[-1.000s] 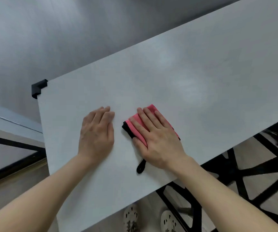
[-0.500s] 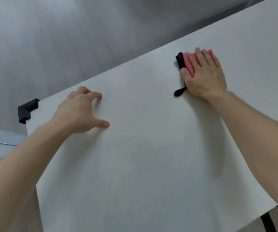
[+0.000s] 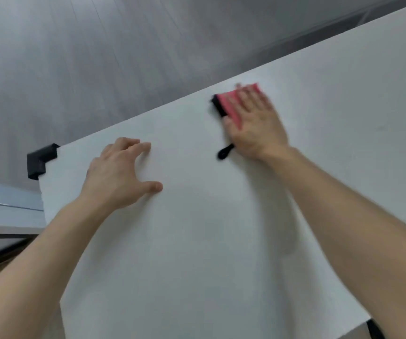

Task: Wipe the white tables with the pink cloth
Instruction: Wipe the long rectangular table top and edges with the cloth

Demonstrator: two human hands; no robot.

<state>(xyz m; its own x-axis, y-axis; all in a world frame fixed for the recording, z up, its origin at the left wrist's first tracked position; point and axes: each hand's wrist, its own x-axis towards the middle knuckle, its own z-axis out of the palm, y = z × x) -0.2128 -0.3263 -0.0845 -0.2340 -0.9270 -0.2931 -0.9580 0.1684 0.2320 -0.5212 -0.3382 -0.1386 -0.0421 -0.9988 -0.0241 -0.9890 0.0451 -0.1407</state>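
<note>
A white table (image 3: 209,241) fills most of the view. The folded pink cloth (image 3: 229,104), with a black edge and a black hanging loop, lies near the table's far edge. My right hand (image 3: 253,121) presses flat on it with straight fingers, blurred by motion. My left hand (image 3: 121,174) rests on the bare tabletop near the far left corner, fingers spread and slightly arched, holding nothing.
A black corner protector (image 3: 41,161) caps the table's far left corner. Grey floor (image 3: 99,57) lies beyond the far edge. Another pale surface (image 3: 3,206) sits lower at the left. A black frame part (image 3: 374,329) shows under the near right edge.
My right hand slid the cloth from the near middle of the table out to the far edge, then back a little and to the left. My left hand shifted toward the far left corner.
</note>
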